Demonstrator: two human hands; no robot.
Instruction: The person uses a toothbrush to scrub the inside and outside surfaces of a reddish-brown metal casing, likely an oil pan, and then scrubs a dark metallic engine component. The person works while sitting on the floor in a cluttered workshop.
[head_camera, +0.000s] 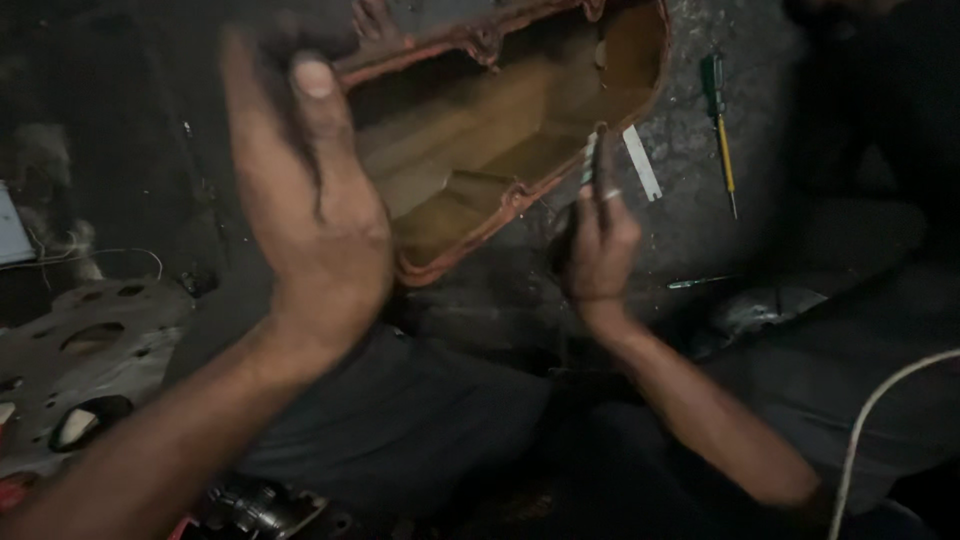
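Left hand (310, 215) hovering open, empty; right hand (597, 245) pinching thin blade (592, 160) against pan rim (520, 195) — I'm fearing slip gouging it.

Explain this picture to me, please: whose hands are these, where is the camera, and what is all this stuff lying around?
No machine here: a person wears one camera on the head, looking down at their own two bare hands. The left hand is raised and open, blurred, in front of a metal pan with a reddish rim and a yellowish inside. The right hand grips a thin flat tool against the pan's rim. On the dark, gritty floor lie a screwdriver with a green and yellow handle, a pale flat strip and another slim green-handled tool. At the left sits a grey metal plate full of holes; at the right, a pale cord.
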